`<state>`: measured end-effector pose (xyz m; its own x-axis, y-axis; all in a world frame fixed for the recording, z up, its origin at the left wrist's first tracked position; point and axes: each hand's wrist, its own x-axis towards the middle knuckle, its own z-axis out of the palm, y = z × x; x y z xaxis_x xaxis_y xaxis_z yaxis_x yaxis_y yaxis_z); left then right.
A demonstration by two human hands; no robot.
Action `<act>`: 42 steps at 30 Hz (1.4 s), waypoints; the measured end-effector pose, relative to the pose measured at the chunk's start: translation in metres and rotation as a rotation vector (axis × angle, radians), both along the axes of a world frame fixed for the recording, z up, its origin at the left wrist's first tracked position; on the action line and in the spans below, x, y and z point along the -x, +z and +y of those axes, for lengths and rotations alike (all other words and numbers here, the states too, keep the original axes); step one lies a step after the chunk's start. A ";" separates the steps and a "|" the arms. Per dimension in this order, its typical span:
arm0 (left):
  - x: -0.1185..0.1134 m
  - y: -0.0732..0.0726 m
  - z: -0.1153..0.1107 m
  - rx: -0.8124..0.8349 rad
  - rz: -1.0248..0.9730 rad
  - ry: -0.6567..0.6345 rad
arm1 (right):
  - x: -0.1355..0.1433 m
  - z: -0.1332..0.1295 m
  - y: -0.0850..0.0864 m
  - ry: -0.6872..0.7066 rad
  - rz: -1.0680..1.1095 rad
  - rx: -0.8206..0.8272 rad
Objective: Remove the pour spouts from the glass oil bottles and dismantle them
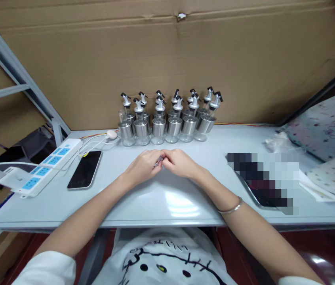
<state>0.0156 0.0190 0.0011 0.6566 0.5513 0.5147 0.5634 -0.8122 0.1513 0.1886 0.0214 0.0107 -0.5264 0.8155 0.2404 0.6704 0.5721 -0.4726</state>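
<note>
My left hand (142, 164) and my right hand (181, 163) meet over the middle of the table, fingertips together. Between them shows a bit of a small silver-grey piece (158, 160); the curled fingers cover most of it, so its kind is hard to make out. Both hands are closed on it. Just beyond them stand two rows of glass bottles with steel sleeves (158, 127), most topped by silver pourer spouts with black caps (178, 103). The front-left bottle (126, 130) has a bare glass neck with no spout.
A white power strip (50, 166) with a plugged-in charger and a black phone (84, 170) lie to the left. On the right are a partly pixelated dark device (259, 186), a crumpled clear bag (278, 142) and patterned cloth (330, 118). Cardboard (161, 51) walls the back.
</note>
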 end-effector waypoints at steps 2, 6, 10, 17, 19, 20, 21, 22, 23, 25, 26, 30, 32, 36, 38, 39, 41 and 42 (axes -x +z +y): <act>0.001 0.000 0.001 -0.023 -0.003 -0.014 | 0.000 0.000 -0.001 0.009 0.001 0.002; 0.001 -0.001 0.001 -0.049 -0.012 -0.037 | -0.001 0.001 -0.002 0.014 0.009 -0.002; 0.000 -0.002 0.002 -0.070 -0.019 -0.012 | -0.001 0.003 -0.003 0.003 0.004 -0.019; 0.005 -0.005 0.007 -0.157 -0.024 -0.022 | 0.000 0.000 -0.003 0.053 0.069 0.006; 0.006 -0.006 0.007 -0.175 -0.014 -0.019 | 0.000 -0.001 -0.003 0.061 0.081 0.028; 0.006 -0.006 0.007 -0.177 -0.007 -0.016 | 0.000 -0.001 -0.003 0.066 0.086 0.039; 0.005 -0.006 0.007 -0.177 -0.001 -0.013 | 0.000 -0.001 -0.003 0.069 0.088 0.047; 0.005 -0.007 0.007 -0.173 0.003 -0.011 | 0.000 -0.001 -0.003 0.071 0.086 0.052; 0.004 -0.007 0.006 -0.167 0.002 -0.009 | 0.001 -0.001 -0.003 0.070 0.079 0.054; 0.003 -0.007 0.005 -0.148 -0.015 -0.010 | 0.001 -0.001 -0.002 0.065 0.050 0.047; 0.002 -0.007 0.005 -0.135 -0.028 -0.014 | 0.001 -0.001 -0.002 0.061 0.030 0.040; -0.001 -0.008 0.004 -0.080 -0.075 -0.027 | 0.000 -0.001 -0.001 0.044 -0.064 0.008; -0.002 -0.009 0.003 -0.056 -0.100 -0.021 | -0.001 -0.001 0.001 0.034 -0.118 -0.005; -0.005 -0.009 0.000 -0.014 -0.136 0.000 | -0.001 -0.003 0.005 -0.001 -0.200 -0.018; -0.006 -0.008 0.000 -0.007 -0.146 0.004 | -0.001 -0.004 0.007 -0.017 -0.222 -0.019; -0.006 -0.008 -0.001 -0.006 -0.150 0.009 | 0.000 -0.004 0.008 -0.020 -0.228 -0.019; -0.007 -0.008 -0.001 -0.004 -0.156 0.023 | 0.000 -0.005 0.010 -0.019 -0.229 -0.020; -0.007 -0.008 -0.001 0.002 -0.157 0.029 | 0.000 -0.005 0.011 -0.017 -0.227 -0.018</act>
